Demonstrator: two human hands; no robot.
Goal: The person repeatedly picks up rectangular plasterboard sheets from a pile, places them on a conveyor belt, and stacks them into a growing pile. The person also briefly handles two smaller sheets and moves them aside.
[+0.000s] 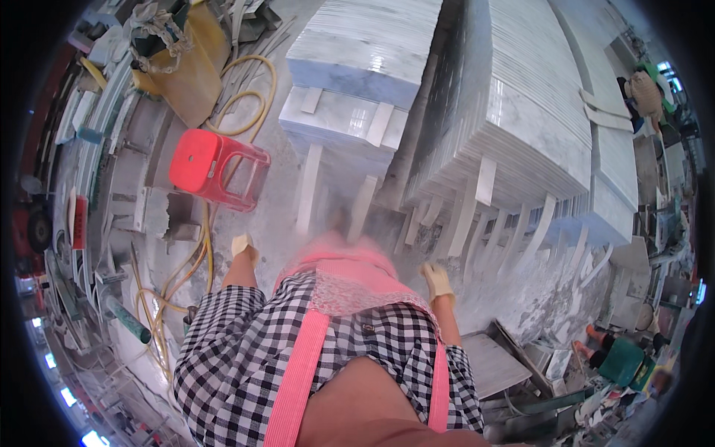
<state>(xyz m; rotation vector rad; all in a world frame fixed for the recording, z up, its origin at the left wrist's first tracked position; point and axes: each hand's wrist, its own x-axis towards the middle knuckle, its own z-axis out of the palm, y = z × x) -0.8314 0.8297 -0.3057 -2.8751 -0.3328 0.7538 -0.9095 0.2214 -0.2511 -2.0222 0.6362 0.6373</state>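
My left hand (243, 246), in a cream glove, hangs beside my hip, below the red plastic stool (195, 161). Its fingers are foreshortened, and I cannot make out how they are set. On the other side my right hand (436, 282), gloved the same way, hangs loosely by the pink apron (350, 279) with fingers apart and nothing seen in it. Neither hand touches the slabs. In front of me stands a stack of grey-white marble-like slabs (365, 41), with a larger stack of slabs (532, 112) to its right.
Pale strips (309, 186) stick out beneath the stacks. A yellow hose (261, 112) loops over the floor at left, near a yellowish bent sheet (190, 67). One person (625, 361) is at lower right, another (644, 97) at upper right. A flat grey panel (491, 363) lies behind my right side.
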